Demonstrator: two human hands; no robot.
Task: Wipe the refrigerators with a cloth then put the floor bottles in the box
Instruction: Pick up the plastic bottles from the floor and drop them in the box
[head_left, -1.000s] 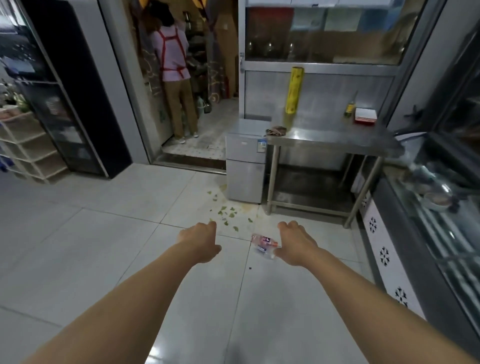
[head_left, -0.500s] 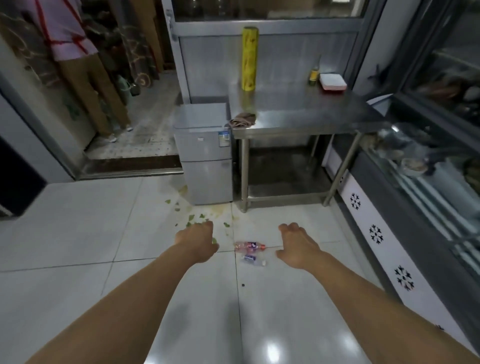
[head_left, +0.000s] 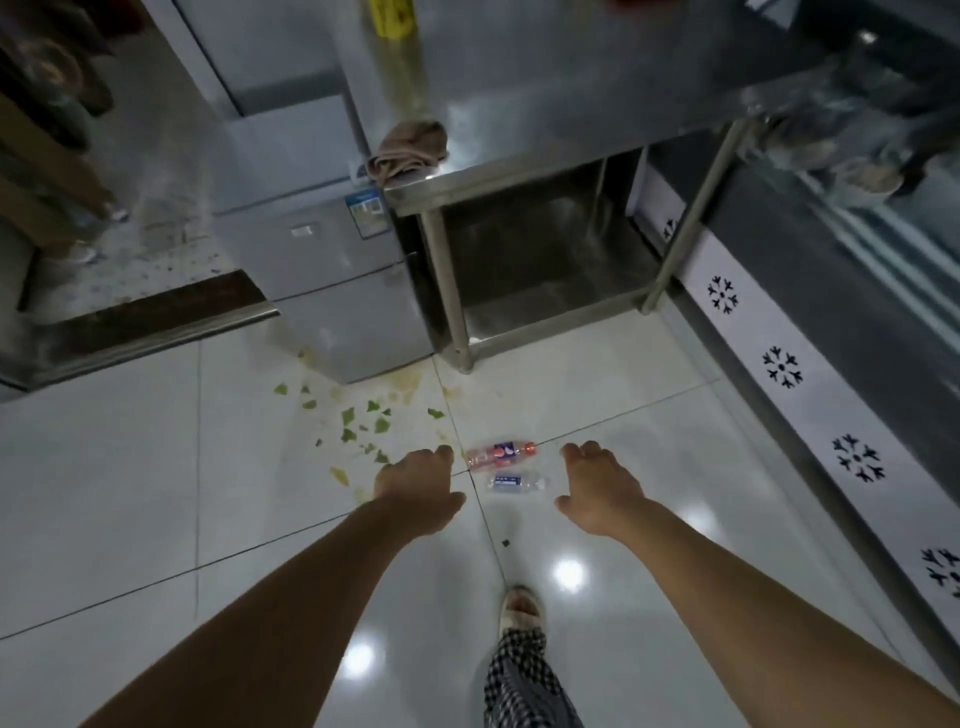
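Both hands reach forward and down over the white tiled floor (head_left: 130, 467), empty, with fingers loosely curled and gripping nothing. The left hand (head_left: 415, 486) hangs to the left of the two bottles and the right hand (head_left: 597, 486) to their right, so the bottles lie on the floor between them, touched by neither. The red-labelled bottle (head_left: 501, 453) lies on its side, its cap toward the right, and the clear bottle with a blue label (head_left: 517, 482) lies just beside it on the nearer side, also on its side. Green leaf scraps (head_left: 358, 423) and yellowish stains are scattered over the tiles to the left of the bottles, in front of the small grey refrigerator (head_left: 332, 291). That refrigerator stands against the left end of the steel worktop (head_left: 545, 104), and a crumpled brown cloth (head_left: 410, 150) sits on the worktop's front left corner. Along the right runs a display cabinet with a white snowflake-patterned panel (head_left: 779, 364). A foot (head_left: 522, 610) and a checked trouser leg (head_left: 519, 680) show below.
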